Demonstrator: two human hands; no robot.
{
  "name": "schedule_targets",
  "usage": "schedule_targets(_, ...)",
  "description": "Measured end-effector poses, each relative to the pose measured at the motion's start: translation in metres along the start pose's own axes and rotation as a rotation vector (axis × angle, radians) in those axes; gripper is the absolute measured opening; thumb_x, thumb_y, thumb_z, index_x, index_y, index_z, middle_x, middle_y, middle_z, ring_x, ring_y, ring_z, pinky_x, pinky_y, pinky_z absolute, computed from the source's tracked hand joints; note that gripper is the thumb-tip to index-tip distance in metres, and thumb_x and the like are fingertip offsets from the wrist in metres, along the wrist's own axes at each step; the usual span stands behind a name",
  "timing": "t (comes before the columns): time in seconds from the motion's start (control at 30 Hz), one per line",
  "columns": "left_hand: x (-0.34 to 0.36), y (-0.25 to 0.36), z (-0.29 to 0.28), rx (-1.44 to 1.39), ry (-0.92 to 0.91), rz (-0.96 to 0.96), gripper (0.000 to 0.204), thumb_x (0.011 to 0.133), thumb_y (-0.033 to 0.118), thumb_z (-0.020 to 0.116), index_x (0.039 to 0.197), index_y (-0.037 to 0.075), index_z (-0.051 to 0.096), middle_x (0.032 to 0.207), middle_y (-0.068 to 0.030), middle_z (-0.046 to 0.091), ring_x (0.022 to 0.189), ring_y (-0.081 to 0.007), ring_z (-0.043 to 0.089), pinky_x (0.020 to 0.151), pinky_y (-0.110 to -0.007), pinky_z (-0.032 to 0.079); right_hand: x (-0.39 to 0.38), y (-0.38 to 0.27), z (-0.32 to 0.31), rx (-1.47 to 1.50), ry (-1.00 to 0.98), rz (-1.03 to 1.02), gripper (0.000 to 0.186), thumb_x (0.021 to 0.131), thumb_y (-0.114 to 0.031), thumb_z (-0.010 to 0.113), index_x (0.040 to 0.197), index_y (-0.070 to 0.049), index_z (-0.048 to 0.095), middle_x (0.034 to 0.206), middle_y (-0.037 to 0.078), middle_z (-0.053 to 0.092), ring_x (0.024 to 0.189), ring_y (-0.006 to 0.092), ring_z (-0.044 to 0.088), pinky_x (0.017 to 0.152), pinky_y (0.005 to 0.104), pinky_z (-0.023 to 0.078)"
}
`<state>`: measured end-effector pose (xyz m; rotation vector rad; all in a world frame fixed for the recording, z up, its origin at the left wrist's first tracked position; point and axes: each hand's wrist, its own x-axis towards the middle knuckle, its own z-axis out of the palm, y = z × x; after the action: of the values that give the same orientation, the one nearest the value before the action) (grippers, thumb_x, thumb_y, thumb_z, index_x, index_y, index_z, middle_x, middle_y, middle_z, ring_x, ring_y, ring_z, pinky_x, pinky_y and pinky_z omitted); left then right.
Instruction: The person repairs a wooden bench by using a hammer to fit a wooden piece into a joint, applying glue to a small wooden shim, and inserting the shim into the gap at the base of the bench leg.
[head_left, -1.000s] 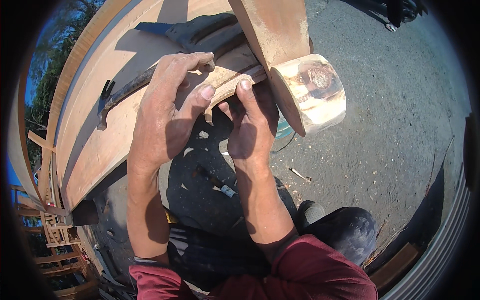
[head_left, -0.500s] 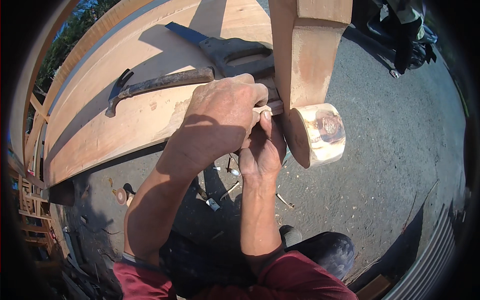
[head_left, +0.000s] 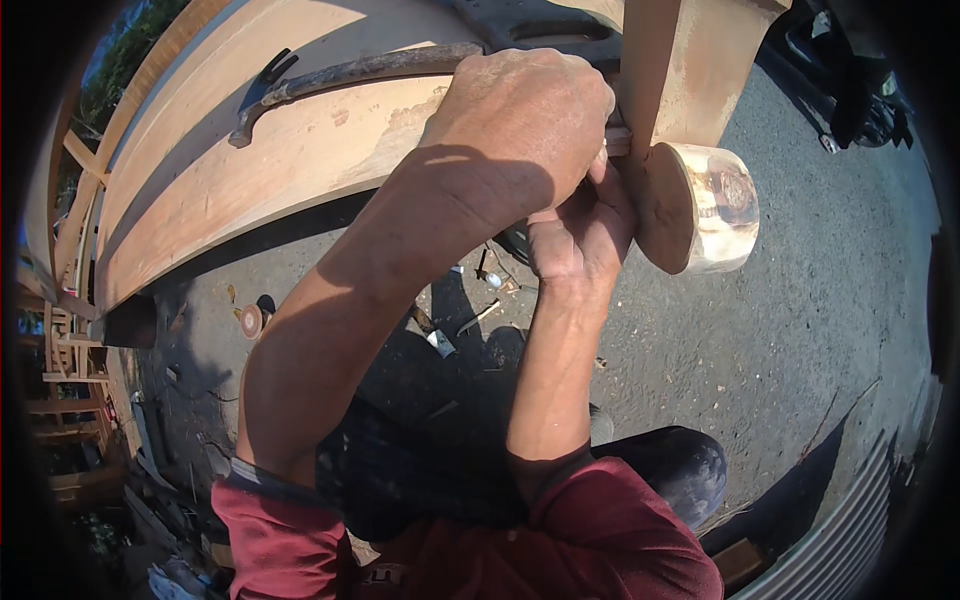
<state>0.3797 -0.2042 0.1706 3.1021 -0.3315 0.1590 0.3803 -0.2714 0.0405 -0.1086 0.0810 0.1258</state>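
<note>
My left hand (head_left: pixel 525 125) is curled into a closed grip over the near edge of a wooden panel (head_left: pixel 310 150), beside a square wooden leg (head_left: pixel 695 80). Just below it, my right hand (head_left: pixel 590 230) reaches up with its thumb raised against the left hand's fingers. Whatever the two hands pinch between them is hidden. A narrow wooden edge (head_left: pixel 620 140) shows between the left knuckles and the leg. The leg ends in a round, pale wooden foot (head_left: pixel 722 208), close to my right hand. Above the left hand, a claw hammer (head_left: pixel 370 68) lies on the panel.
A dark-handled handsaw (head_left: pixel 560 22) lies beyond the hammer, partly out of frame. Wood scraps (head_left: pixel 478 318) and a round disc (head_left: pixel 251 320) lie on the grey ground (head_left: pixel 800 330). Corrugated sheet (head_left: pixel 835 540) stands at lower right; wooden frames (head_left: pixel 75 400) stand at left.
The panel, hammer, saw and leg now sit higher and mostly farther right in the picture. Both hands have shifted up and right with them, still together at the leg.
</note>
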Motion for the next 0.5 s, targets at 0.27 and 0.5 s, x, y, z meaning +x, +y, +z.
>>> schedule_targets(0.27,0.011,0.015,0.04,-0.089,0.218,0.082,0.013,0.084,0.013,0.074,0.094,0.008,0.077,0.089,-0.0127,0.074,0.091,-0.0296,0.073,0.087,-0.042,0.057,-0.014,-0.017,-0.098,-0.529,-0.027,-0.181,0.024,0.093,-0.007,0.07,0.115,-0.002,0.064,0.1,0.009,0.069,0.089,0.0182,0.067,0.081,0.0351,0.055)
schedule_targets(0.5,-0.004,0.001,0.02,-0.038,0.243,0.025,0.018,0.089,0.011,0.071,0.105,0.004,0.068,0.103,-0.016,0.069,0.1,-0.0329,0.07,0.091,-0.045,0.055,-0.024,0.077,-0.303,-1.882,-0.018,-0.07,0.042,0.081,-0.019,0.078,0.118,-0.004,0.063,0.109,0.023,0.068,0.099,0.0411,0.066,0.088,0.046,0.053)
